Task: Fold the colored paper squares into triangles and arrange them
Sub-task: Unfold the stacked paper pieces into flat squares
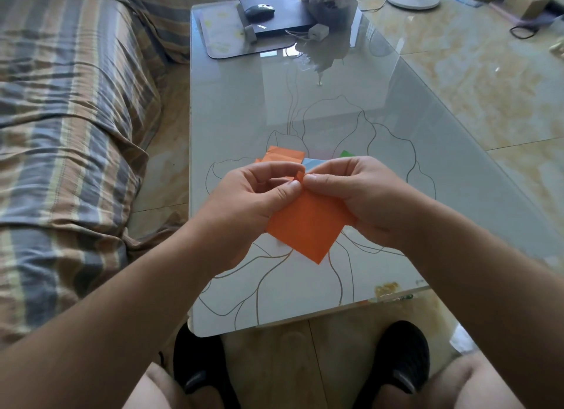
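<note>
An orange paper square (pixel 308 225) hangs in the air above the glass table (pixel 244 109), one corner pointing down. My left hand (pixel 256 201) and my right hand (pixel 360 195) both pinch its top corner between thumb and fingers, the thumbs almost touching. Behind the hands, more paper lies flat on the table: an orange piece (pixel 282 156), a light blue piece (pixel 312 163) and a green corner (pixel 346 154). My hands hide most of these.
A striped sofa (pixel 67 118) runs along the table's left side. At the far end sit a dark laptop (pixel 274 11) with a mouse (pixel 260 11), a mat, a white charger (pixel 318 31) and a vase. My black shoes (pixel 403 359) rest under the near table edge.
</note>
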`<state>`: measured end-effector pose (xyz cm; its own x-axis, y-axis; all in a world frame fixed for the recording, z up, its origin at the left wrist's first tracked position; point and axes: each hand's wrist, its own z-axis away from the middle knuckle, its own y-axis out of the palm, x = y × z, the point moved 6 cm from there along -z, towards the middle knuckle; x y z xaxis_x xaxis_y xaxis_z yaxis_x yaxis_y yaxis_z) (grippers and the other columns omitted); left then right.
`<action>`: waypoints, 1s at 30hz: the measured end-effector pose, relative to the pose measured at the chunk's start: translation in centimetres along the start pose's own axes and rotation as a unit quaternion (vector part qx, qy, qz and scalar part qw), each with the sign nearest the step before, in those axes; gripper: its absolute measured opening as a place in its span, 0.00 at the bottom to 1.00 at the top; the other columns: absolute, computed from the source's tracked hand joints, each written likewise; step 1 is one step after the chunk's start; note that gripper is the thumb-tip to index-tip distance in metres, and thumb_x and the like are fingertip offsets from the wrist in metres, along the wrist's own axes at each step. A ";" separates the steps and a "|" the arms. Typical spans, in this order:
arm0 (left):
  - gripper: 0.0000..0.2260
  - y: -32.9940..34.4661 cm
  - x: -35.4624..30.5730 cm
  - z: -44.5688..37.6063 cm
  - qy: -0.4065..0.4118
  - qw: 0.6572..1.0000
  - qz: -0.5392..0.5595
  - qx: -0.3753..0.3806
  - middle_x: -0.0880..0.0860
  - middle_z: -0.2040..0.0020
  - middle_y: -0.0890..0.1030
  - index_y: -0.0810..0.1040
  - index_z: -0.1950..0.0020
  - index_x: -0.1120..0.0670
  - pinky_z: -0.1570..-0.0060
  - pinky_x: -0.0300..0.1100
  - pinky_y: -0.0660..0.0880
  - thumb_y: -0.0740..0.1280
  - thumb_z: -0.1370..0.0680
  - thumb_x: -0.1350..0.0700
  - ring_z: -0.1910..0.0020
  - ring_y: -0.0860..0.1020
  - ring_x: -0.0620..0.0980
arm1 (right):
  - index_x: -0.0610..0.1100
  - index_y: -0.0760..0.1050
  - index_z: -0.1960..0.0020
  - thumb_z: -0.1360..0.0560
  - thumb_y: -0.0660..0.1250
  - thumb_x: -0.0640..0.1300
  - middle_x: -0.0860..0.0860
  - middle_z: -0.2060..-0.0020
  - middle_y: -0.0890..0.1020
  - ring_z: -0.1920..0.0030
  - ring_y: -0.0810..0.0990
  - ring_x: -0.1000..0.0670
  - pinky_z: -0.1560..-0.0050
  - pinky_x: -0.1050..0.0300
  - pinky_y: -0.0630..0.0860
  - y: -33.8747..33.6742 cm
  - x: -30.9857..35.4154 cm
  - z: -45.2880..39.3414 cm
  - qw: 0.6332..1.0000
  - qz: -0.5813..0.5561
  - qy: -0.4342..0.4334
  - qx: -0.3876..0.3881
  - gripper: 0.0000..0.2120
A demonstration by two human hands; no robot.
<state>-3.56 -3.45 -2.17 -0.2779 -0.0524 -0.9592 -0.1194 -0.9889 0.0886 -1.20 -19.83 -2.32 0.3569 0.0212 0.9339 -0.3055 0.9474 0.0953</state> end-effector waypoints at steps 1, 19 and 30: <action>0.09 0.0 0.0 0.0 0.003 1.000 -0.004 -0.005 0.55 0.49 0.87 0.84 0.41 0.53 0.42 0.57 0.82 0.71 0.21 0.59 0.44 0.85 0.60 | 0.34 0.83 0.43 0.22 0.72 0.41 0.38 0.50 0.86 0.50 0.85 0.41 0.40 0.37 0.80 0.1 0.1 0.1 1.000 0.003 -0.001 0.003 0.12; 0.05 0.0 -0.4 0.4 -0.021 1.000 -0.003 -0.007 0.55 0.51 0.88 0.84 0.47 0.55 0.51 0.54 0.84 0.73 0.22 0.59 0.50 0.87 0.55 | 0.39 0.84 0.53 0.33 0.75 0.44 0.40 0.56 0.86 0.54 0.85 0.43 0.45 0.42 0.82 0.2 0.7 0.2 0.998 0.022 -0.024 0.046 0.12; 0.04 0.0 0.4 0.3 -0.086 0.995 0.048 -0.015 0.56 0.54 0.87 0.83 0.48 0.55 0.51 0.54 0.81 0.73 0.22 0.59 0.55 0.85 0.54 | 0.43 0.86 0.54 0.32 0.77 0.50 0.44 0.56 0.87 0.55 0.86 0.46 0.48 0.44 0.83 0.3 0.6 0.3 0.997 0.062 -0.009 0.033 0.12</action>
<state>-3.93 -3.42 -2.48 -0.4455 -0.1243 -0.8866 -0.0572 -0.9843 0.1667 -1.38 -19.66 -1.66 0.2974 0.1306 0.9458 -0.4048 0.9144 0.0010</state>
